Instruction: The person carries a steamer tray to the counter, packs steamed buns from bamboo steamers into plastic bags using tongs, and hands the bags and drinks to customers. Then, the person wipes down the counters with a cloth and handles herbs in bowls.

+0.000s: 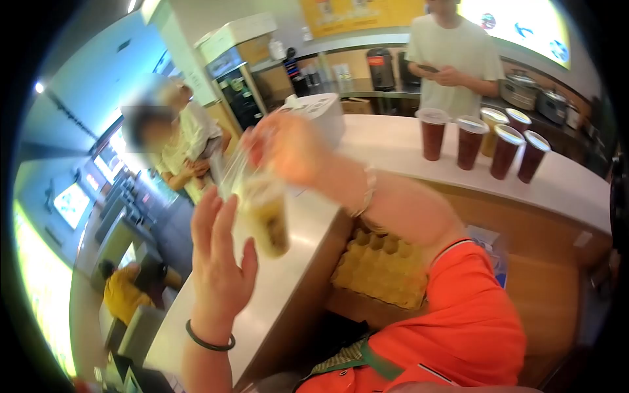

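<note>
My right hand (291, 150) is raised over the counter, its fingers closed on the top of a clear plastic bag (234, 171). Inside the bag hangs a lidded drink cup (267, 219) with pale yellow-green contents and darker bits lower down, slightly tilted and blurred. My left hand (224, 259) is open beside the cup, fingers up and spread, with nothing in it. Whether its fingertips touch the bag I cannot tell.
Several lidded cups of dark red drink (468, 144) stand on the white counter (380, 141). A white tissue box (324, 114) sits behind my right hand. Egg cartons (383, 268) lie below the counter. A person (452, 59) stands across it; others are at left.
</note>
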A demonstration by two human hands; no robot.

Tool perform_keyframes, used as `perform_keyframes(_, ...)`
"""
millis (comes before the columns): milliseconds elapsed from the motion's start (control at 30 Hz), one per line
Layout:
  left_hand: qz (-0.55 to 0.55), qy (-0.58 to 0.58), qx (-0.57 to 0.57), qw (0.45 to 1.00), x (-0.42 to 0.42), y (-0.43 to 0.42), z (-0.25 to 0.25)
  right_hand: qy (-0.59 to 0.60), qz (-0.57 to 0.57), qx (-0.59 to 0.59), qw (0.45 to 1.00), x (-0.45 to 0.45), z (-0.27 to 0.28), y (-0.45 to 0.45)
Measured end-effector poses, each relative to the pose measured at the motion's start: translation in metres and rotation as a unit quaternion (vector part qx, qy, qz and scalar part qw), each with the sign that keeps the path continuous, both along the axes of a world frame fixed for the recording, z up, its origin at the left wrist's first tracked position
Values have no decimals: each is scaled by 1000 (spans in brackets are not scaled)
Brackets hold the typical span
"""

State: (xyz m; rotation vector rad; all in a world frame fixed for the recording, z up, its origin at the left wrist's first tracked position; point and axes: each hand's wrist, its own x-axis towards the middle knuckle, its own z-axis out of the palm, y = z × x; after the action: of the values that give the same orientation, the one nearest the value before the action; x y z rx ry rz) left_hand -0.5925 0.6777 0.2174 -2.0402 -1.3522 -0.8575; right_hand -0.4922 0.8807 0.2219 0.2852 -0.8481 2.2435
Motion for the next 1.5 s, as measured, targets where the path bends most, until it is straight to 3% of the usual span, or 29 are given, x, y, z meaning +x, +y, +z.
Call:
perform_keyframes(167,31,-23,-57,998,-3,-55,-14,-32,-209,31,977,46,57,36)
perform_keyframes(200,49,-24,-77,996,-5,-64,-19,-37,-204,32,978,46,59,49)
perform_keyframes(267,71,-54,-122,988,-8,-78,-31,-103,-344,-2,933,43,52,84)
perform_keyframes(333,92,-77,-130,984,-13,-90,-43,-139,-367,53,918,57,28,135)
perform_keyframes(400,117,-129,-156,972,-14,-103,-53,-191,-439,23,878,73,13,167)
perform_keyframes(567,166,-189,-163,954,-12,-123,-64,-212,-439,-14,873,103,-33,232)
perform_keyframes(733,228,-185,-172,940,-14,-131,-69,-170,-408,41,896,114,-41,273)
perform_keyframes(767,200,-205,-169,943,-16,-130,-74,-317,-473,211,795,120,-44,275)
perform_keyframes(800,183,-226,-160,943,-20,-135,-78,-516,-549,406,517,124,-40,262)
perform_keyframes(833,183,-255,-168,935,-19,-141,-80,-582,-583,489,289,128,-35,245)
perform_keyframes(867,159,-268,-166,936,-19,-145,-85,-523,-626,505,284,121,-35,232)
perform_keyframes(933,142,-258,-209,932,-12,-161,-95,-376,-586,535,479,91,-30,172)
perform_keyframes(967,100,-274,-219,931,-10,-165,-101,-347,-520,552,552,91,-26,127)
perform_keyframes(1033,49,-298,-258,918,0,-178,-113,-331,-346,631,611,86,-21,56)
perform_keyframes(1200,-49,-295,-369,880,52,-243,-132,-337,26,777,531,122,-37,-68)
perform_keyframes(1233,-36,-313,-358,879,-3,-252,-130,-340,86,787,508,70,-32,-75)
perform_keyframes(1333,-78,-383,-350,851,-16,-296,-146,-337,161,787,490,52,-41,-109)
perform_keyframes(1500,-47,-467,-357,808,-50,-384,-171,-267,176,788,526,-29,-54,-194)
